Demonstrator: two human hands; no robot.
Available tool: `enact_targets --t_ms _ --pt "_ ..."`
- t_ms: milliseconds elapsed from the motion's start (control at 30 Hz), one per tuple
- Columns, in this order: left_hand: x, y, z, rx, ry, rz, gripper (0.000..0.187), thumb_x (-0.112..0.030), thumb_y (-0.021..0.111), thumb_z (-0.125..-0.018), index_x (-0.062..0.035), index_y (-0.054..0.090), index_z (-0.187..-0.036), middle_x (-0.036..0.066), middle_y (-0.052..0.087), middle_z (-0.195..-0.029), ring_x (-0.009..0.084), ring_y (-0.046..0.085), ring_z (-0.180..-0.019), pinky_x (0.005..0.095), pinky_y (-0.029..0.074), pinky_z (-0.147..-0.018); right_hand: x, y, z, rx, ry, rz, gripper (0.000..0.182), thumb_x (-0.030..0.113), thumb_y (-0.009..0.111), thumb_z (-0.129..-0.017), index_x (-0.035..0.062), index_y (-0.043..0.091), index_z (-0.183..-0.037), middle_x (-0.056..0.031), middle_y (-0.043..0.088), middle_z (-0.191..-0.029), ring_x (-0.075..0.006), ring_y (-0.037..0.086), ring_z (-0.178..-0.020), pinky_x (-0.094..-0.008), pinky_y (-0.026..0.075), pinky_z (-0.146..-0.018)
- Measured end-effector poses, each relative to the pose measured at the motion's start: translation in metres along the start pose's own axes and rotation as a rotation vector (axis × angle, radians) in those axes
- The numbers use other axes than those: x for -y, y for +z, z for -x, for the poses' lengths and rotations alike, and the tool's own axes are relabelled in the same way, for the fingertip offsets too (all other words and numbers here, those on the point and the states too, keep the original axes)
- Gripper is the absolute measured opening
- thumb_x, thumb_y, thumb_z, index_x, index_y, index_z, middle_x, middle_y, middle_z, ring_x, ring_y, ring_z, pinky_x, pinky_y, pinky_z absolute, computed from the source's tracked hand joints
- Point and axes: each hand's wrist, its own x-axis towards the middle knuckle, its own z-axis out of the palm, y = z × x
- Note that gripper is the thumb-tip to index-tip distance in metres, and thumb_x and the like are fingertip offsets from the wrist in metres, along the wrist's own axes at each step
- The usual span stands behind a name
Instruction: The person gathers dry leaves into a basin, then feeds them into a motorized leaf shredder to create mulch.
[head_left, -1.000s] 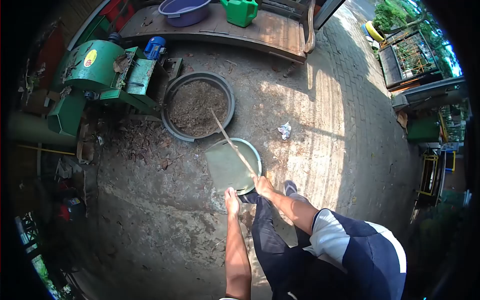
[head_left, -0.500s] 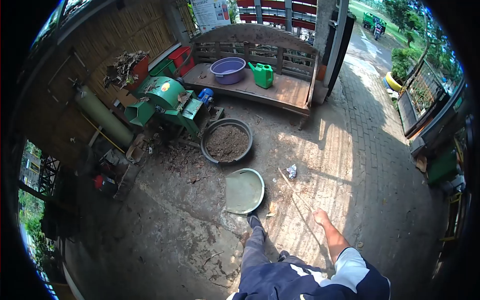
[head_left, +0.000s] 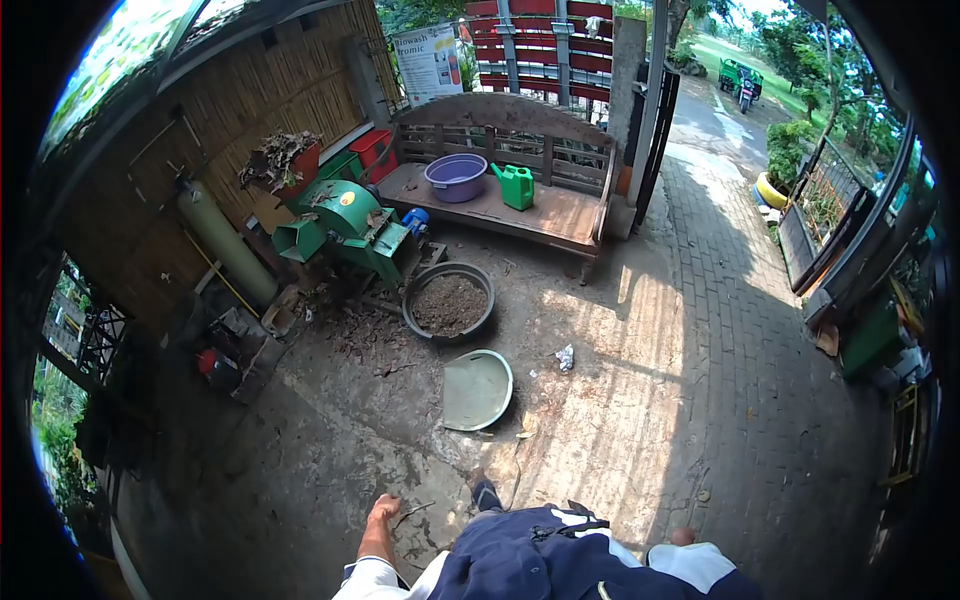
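Two bare hands show on either side of the person: the left hand (head_left: 384,507) has a thin twig (head_left: 413,512) just beside it, and the right hand (head_left: 682,537) is mostly hidden by the white sleeve (head_left: 692,566). I can't tell whether either grip is clenched or released. Ahead, a pale green cut-away basin (head_left: 476,391) lies on the concrete floor (head_left: 340,440), near a dark round tub (head_left: 478,325) of brown shredded material (head_left: 448,304)

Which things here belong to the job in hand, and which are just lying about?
Likely the job's:
dark round tub
brown shreds inside it
cut-away pale basin
green shredding machine

Seemingly just lying about:
purple basin
green watering can
crumpled wrapper
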Motion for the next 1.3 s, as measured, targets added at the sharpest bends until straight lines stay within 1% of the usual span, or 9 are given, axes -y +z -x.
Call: enact_targets --t_ms 233,333,567,733,933,1000,1033,1133,1300 --pt "-0.256 0.009 0.048 -0.235 0.623 0.210 0.050 -0.031 0.059 -0.093 0.0000 0.058 -0.132 0.022 0.068 -0.124 0.0330 0.067 -0.114 0.0419 0.052 -0.098 0.096 -0.078 0.042 -0.015 -0.171 -0.883 0.026 0.013 0.057 -0.095 -0.0016 0.071 -0.110 -0.0165 0.073 -0.087 -0.0259 0.073 -0.066 -0.0381 0.058 -0.054" --pt "-0.366 0.081 0.142 -0.321 1.105 0.150 0.046 -0.036 0.053 -0.100 -0.0027 0.058 -0.132 0.023 0.060 -0.134 0.0405 0.053 -0.127 0.0462 0.040 -0.110 0.163 -0.154 0.104 -0.162 -0.627 -0.385 0.039 0.018 0.058 -0.089 0.0024 0.069 -0.123 -0.0174 0.068 -0.127 -0.0286 0.065 -0.122 -0.0402 0.056 -0.097" --pt "-0.452 0.158 0.455 1.186 1.766 -0.104 0.061 -0.046 0.029 -0.110 0.0044 0.055 -0.132 0.026 0.064 -0.118 0.0399 0.059 -0.117 0.0451 0.043 -0.104 0.194 -0.294 0.313 -0.435 -1.103 -0.468 0.041 0.041 0.060 -0.096 0.0081 0.072 -0.116 -0.0225 0.070 -0.117 -0.0372 0.067 -0.112 -0.0472 0.054 -0.093" --pt "-0.437 0.155 0.415 0.794 2.058 -0.230 0.059 -0.045 0.049 -0.104 0.0046 0.052 -0.136 0.024 0.059 -0.129 0.0389 0.056 -0.122 0.0464 0.040 -0.108 0.179 -0.313 0.340 -0.291 -1.159 -0.510 0.043 0.042 0.062 -0.094 0.0060 0.071 -0.117 -0.0222 0.070 -0.116 -0.0393 0.067 -0.112 -0.0493 0.054 -0.093" --pt "-0.304 0.092 0.190 -0.493 1.013 -0.886 0.058 -0.047 0.058 -0.096 -0.0054 0.055 -0.136 0.025 0.042 -0.151 0.0453 0.034 -0.142 0.0585 0.034 -0.111 0.160 -0.264 0.275 0.077 -0.979 -0.911 0.042 0.038 0.068 -0.088 0.0006 0.072 -0.107 -0.0222 0.073 -0.099 -0.0348 0.072 -0.096 -0.0418 0.055 -0.079" --pt "-0.211 0.061 0.145 -0.376 0.730 -0.680 0.053 -0.047 0.057 -0.096 -0.0052 0.059 -0.128 0.023 0.054 -0.140 0.0407 0.049 -0.130 0.0545 0.043 -0.104 0.181 -0.193 0.194 -0.003 -0.881 -0.953 0.041 0.036 0.067 -0.088 0.0006 0.071 -0.108 -0.0244 0.072 -0.101 -0.0364 0.071 -0.098 -0.0437 0.055 -0.081" --pt "-0.153 0.052 0.130 -0.307 0.584 -0.612 0.049 -0.044 0.059 -0.093 -0.0057 0.062 -0.124 0.019 0.060 -0.134 0.0392 0.053 -0.128 0.0539 0.044 -0.105 0.190 -0.141 0.143 -0.161 -0.927 -0.997 0.044 0.040 0.069 -0.089 -0.0040 0.070 -0.088 -0.0173 0.066 -0.067 -0.0275 0.066 -0.059 -0.0416 0.050 -0.055" --pt "0.022 0.039 0.106 0.131 -0.001 -0.759 0.057 -0.050 0.060 -0.091 -0.0135 0.064 -0.135 0.012 0.056 -0.146 0.0286 0.052 -0.137 0.0447 0.043 -0.111 0.097 -0.054 0.129 0.060 -0.514 -0.929 0.035 0.030 0.070 -0.087 -0.0026 0.073 -0.099 -0.0208 0.075 -0.096 -0.0304 0.074 -0.091 -0.0426 0.059 -0.074" --pt "0.258 0.077 0.179 0.100 -0.443 -0.222 0.061 -0.056 0.059 -0.092 -0.0123 0.065 -0.134 0.012 0.062 -0.139 0.0270 0.060 -0.126 0.0380 0.046 -0.106 0.016 0.102 0.113 0.007 -0.140 -0.790 0.030 0.024 0.063 -0.095 -0.0049 0.070 -0.100 -0.0173 0.068 -0.071 -0.0314 0.069 -0.061 -0.0418 0.052 -0.049"
